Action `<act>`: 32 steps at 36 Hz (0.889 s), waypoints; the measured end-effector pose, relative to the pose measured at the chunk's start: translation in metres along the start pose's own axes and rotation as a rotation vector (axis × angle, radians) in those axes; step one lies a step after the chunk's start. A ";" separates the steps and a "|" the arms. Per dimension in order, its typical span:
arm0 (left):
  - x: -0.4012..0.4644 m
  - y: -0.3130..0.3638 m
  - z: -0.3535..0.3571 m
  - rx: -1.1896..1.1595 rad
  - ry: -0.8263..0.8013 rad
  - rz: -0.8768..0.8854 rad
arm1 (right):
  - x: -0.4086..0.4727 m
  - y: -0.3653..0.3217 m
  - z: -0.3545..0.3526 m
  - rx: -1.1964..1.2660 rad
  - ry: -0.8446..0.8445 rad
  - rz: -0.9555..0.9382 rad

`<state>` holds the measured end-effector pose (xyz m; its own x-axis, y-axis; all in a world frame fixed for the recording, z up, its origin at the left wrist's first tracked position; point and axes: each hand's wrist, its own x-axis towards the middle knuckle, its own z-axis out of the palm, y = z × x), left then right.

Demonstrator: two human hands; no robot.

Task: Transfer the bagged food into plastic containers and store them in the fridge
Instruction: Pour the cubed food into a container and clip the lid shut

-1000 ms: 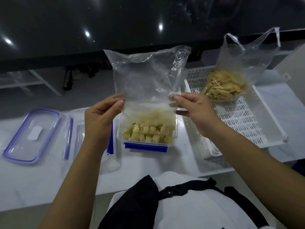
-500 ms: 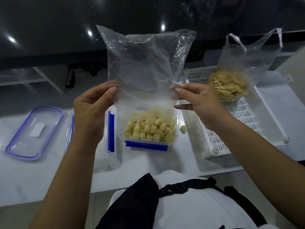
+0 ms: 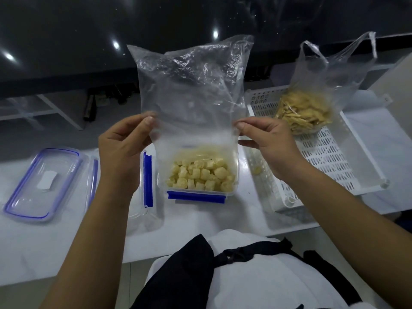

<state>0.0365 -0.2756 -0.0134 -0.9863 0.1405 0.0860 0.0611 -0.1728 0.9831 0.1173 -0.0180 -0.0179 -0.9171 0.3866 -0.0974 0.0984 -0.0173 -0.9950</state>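
White counter under you: both hands, left and right, pinch the upturned bag over the tub. Holding it high lets the last cubes drop.

My view is dim and slightly soft. Ceiling lights glare as white spots on the glossy dark wall at eleven and twelve o'clock. Wide-angle bending curves the white counter toward nine and three o'clock.

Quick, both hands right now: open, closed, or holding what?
Left hand: pinching the left edge of the clear bag.
Right hand: pinching the same bag's right edge.
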 end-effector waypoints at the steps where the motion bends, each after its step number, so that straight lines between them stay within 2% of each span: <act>1: 0.001 0.002 0.001 -0.009 -0.004 0.002 | 0.001 -0.001 -0.001 -0.002 0.005 -0.004; 8: 0.009 0.005 0.015 0.057 -0.042 -0.051 | 0.008 -0.005 -0.015 -0.055 0.062 -0.038; 16: 0.015 0.009 0.036 0.067 -0.108 -0.086 | -0.001 -0.008 -0.044 0.058 0.092 -0.041; 20: 0.013 0.009 0.063 0.086 -0.204 -0.044 | -0.018 -0.005 -0.065 0.008 0.264 -0.100; 25: 0.002 0.006 0.107 0.131 -0.358 0.010 | -0.051 -0.003 -0.104 -0.219 0.447 -0.207; 32: -0.020 -0.015 0.160 0.245 -0.591 -0.016 | -0.085 0.011 -0.165 -0.341 0.555 -0.061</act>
<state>0.0799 -0.1195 -0.0041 -0.7407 0.6674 0.0772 0.1494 0.0516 0.9874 0.2599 0.1015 -0.0167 -0.5980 0.7979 0.0756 0.2531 0.2775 -0.9268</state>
